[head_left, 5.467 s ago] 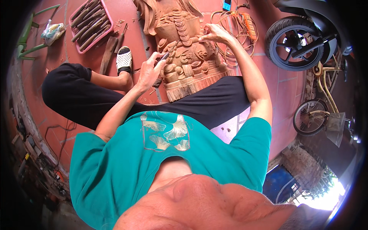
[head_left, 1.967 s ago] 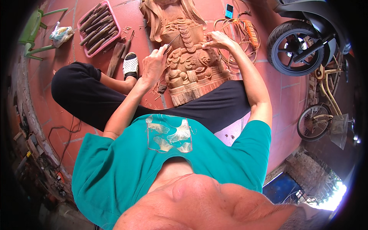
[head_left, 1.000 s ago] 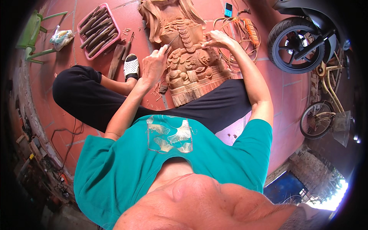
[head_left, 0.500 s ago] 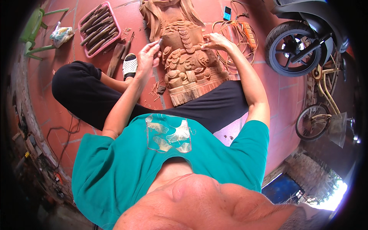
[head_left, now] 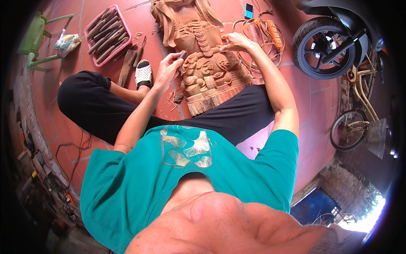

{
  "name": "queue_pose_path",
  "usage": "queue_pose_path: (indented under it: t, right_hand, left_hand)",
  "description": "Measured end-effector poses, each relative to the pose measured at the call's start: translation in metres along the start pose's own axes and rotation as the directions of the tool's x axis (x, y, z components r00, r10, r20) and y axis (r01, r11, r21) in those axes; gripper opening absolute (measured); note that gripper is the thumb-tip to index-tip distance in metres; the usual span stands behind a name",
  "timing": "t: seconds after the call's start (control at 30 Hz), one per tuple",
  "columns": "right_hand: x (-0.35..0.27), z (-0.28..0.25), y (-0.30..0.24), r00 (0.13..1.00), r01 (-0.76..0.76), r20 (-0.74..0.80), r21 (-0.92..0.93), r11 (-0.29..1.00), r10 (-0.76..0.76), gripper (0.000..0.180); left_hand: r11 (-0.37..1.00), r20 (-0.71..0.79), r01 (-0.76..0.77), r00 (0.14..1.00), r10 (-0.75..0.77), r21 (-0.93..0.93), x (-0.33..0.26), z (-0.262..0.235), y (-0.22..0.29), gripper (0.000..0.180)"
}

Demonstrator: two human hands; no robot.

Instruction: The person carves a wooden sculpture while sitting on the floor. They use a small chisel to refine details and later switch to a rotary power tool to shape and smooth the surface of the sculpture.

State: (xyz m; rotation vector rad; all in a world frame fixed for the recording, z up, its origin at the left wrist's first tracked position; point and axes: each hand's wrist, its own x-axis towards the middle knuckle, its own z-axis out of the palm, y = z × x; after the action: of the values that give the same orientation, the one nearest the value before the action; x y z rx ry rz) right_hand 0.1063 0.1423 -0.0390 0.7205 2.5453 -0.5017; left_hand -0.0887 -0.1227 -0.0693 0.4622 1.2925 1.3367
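Observation:
A carved wooden panel [head_left: 207,67] with raised scrolls and a column of overlapping discs lies on the floor against my legs. My left hand [head_left: 168,70] is at its left edge, closed on a small dark grey piece [head_left: 182,54] pinched between thumb and fingers. What kind of piece it is cannot be made out. Over the panel's right edge, my right hand [head_left: 237,43] has its fingers bent but apart, the tips at the carved surface. Nothing shows between them.
A pink basket [head_left: 128,33] of wood-handled tools stands left, with a wooden mallet-like piece [head_left: 127,67] beside it. Wood shavings [head_left: 172,98] lie near my sandal [head_left: 143,74]. Right are a blue phone [head_left: 249,11], an orange power strip [head_left: 275,37] with cables and a motorbike wheel [head_left: 325,47].
My left hand has moved slightly down and turned, bringing the small grey piece close to the panel's left side. My right hand stays nearly in place.

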Motion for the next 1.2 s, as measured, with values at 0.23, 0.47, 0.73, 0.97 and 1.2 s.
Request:
queue_pose_path:
  t: [0.23, 0.47, 0.73, 0.97, 1.2]
  right_hand:
    - [0.002, 0.000, 0.004, 1.000, 0.002, 0.009, 0.037, 0.999, -0.003, 0.058]
    - [0.001, 0.000, 0.004, 1.000, 0.025, -0.015, 0.045, 0.999, -0.024, 0.056]
    - [0.001, -0.001, 0.003, 1.000, 0.017, 0.002, 0.016, 1.000, -0.017, 0.056]
    - [0.004, 0.000, -0.001, 0.999, -0.045, -0.016, -0.068, 0.997, 0.044, 0.053]
    - [0.015, -0.012, -0.023, 0.942, -0.063, -0.327, 0.040, 0.997, 0.073, 0.048]
  left_hand:
    - [0.987, -0.035, -0.031, 0.999, 0.037, 0.157, 0.002, -0.005, 0.002, 0.033]
    - [0.987, -0.088, -0.035, 0.995, 0.049, 0.155, 0.005, -0.010, 0.004, 0.035]
    - [0.856, -0.028, -0.149, 0.982, 0.187, 0.494, 0.008, -0.016, 0.010, 0.032]
    - [0.744, 0.121, -0.287, 0.955, 0.270, 0.603, -0.026, -0.010, 0.088, 0.027]
    - [0.278, 0.398, -0.506, 0.842, 0.363, 0.816, -0.046, -0.048, 0.214, 0.027]
